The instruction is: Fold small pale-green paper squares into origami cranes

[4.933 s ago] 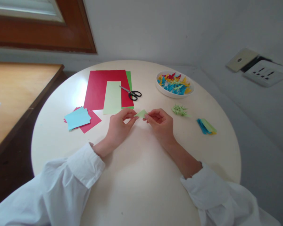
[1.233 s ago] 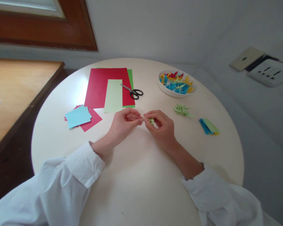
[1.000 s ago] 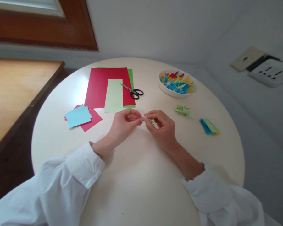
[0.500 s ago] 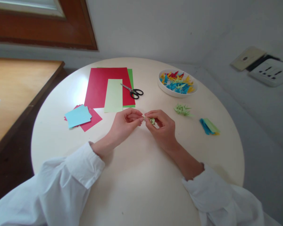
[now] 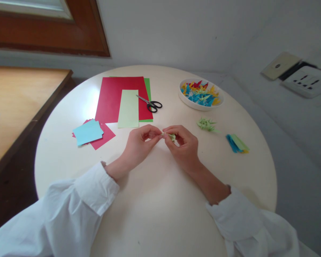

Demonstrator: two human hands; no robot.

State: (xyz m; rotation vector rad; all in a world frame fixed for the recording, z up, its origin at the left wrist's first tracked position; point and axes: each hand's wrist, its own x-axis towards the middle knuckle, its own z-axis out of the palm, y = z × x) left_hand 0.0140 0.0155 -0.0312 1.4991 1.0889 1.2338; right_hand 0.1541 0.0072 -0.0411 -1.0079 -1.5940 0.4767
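Note:
Over the middle of the round table, a small piece of folded light green paper is pinched between both hands. My left hand closes thumb and fingertips on its left end. On its other side my right hand grips it with thumb and forefinger, fingers curled. The fingers cover most of the paper, so its exact folded shape is hidden. To the right of my right hand lies a small pile of light green paper cranes.
A white dish of colourful paper cranes stands at the back right. Folded paper pieces lie at the right. Black-handled scissors rest by red sheets and a pale green strip. Blue squares lie at the left.
Both hands stay in nearly the same place around the folded green paper. The fingertips of my left hand have shifted slightly at its left end.

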